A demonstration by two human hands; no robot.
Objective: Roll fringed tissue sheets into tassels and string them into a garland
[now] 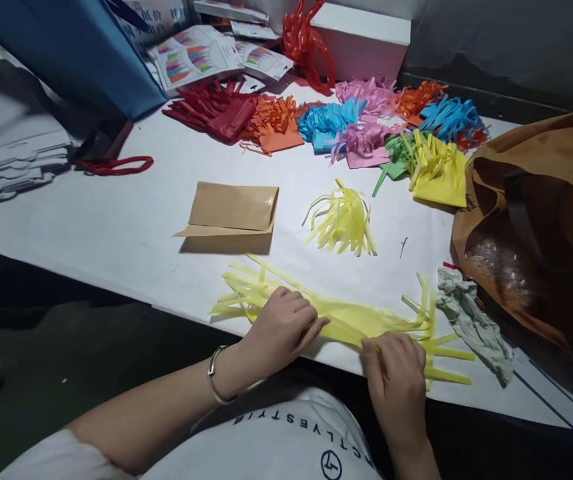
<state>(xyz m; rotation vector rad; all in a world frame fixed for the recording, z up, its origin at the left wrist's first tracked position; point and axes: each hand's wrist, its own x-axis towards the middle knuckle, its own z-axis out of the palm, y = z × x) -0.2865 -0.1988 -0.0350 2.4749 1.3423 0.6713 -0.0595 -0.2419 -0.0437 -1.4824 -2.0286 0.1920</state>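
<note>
A strip of yellow tissue paper (pixel 351 317), cut into fringes at both ends, lies along the table's front edge. My left hand (pixel 286 327) has its fingers closed on the strip left of its middle. With curled fingers, my right hand (pixel 396 367) grips the near edge of the same strip farther right. Between my hands the paper is gathered into folds. Just beyond it sits a finished-looking yellow tassel (pixel 343 220), its fringes spread toward me. A folded brown paper piece (pixel 233 210) lies to the left of that tassel.
Folded fringed bundles in red (pixel 216 110), orange (pixel 279 123), blue (pixel 331 123) and yellow (pixel 439 170) line the back. A brown bag (pixel 531 233) stands at right, beside crumpled pale paper (pixel 473 320). White card stacks (pixel 11 147) and a blue bag (pixel 91 53) are at left.
</note>
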